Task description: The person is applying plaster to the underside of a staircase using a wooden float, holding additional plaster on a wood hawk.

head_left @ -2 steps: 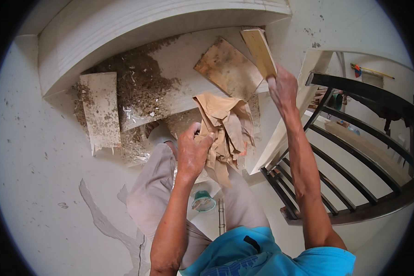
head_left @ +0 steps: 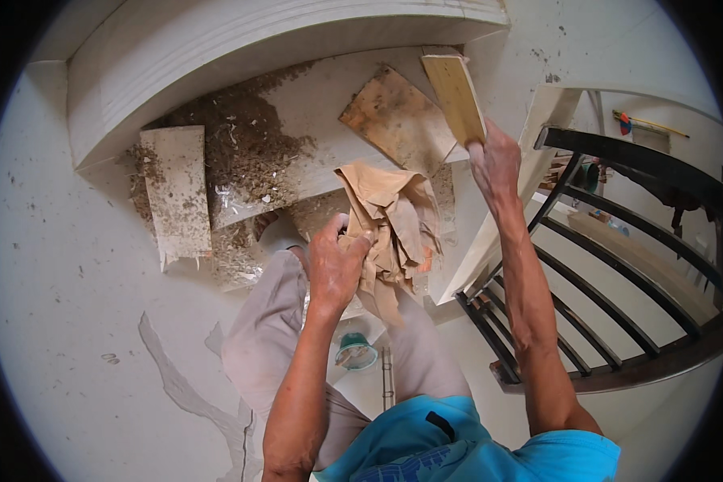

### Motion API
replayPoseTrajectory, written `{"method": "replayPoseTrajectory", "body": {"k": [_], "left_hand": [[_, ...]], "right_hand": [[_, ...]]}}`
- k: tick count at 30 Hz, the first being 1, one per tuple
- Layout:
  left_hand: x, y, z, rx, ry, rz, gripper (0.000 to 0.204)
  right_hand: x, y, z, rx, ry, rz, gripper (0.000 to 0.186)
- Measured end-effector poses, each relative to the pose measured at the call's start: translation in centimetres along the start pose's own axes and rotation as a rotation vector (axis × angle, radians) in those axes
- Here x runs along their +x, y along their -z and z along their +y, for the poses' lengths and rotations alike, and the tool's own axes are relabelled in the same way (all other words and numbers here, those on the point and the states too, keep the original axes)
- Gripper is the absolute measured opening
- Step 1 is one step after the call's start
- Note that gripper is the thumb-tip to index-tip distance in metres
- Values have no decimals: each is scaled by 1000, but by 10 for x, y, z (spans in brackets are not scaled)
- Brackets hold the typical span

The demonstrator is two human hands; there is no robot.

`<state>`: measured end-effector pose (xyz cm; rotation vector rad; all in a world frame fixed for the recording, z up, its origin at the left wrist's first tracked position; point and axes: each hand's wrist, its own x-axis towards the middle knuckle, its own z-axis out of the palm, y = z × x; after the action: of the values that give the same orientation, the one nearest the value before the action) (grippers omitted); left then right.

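Shirt and trousers: a bright blue shirt (head_left: 450,442) and pale trousers (head_left: 253,321), knees apart.
Bucket: a green bucket (head_left: 356,353) low between the legs.
Left hand: the left of the two hands (head_left: 337,263) is closed on the left side of a crumpled tan sheet (head_left: 398,209); whether this is cloth or paper I cannot tell.
Sheet: hangs in folds in front of the step's (head_left: 329,88) front edge.
Right hand: this one (head_left: 496,165) grips the near end of a flat wooden piece (head_left: 455,96), whose far end shows against the step's far right corner; contact there is unclear.
Railing: dark slatted railing (head_left: 610,249) beyond the right forearm.
Pale board: a dirt-specked pale board (head_left: 177,189) at the step's left end, its near end ragged.
Brown board: a stained square brown board (head_left: 398,120) toward the step's right end, set askew.
Debris: loose brown dirt (head_left: 249,136) along the step's left half, reaching its back edge.
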<state>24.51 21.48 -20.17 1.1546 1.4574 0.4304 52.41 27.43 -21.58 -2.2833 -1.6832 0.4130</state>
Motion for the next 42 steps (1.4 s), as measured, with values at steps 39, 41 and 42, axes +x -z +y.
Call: {"method": "replayPoseTrajectory", "body": {"k": [39,41,42], "left_hand": [[-6,-9,-14,196,-167,82,20],[-6,-9,-12,188,-164,60,20],[-6,-9,-11,185,-165,47,20]], "right_hand": [[96,-81,38,-414,-30,74,15],[95,-72,48,-409,13,97,18],[94,-66,54,-407,33,110,20]]}}
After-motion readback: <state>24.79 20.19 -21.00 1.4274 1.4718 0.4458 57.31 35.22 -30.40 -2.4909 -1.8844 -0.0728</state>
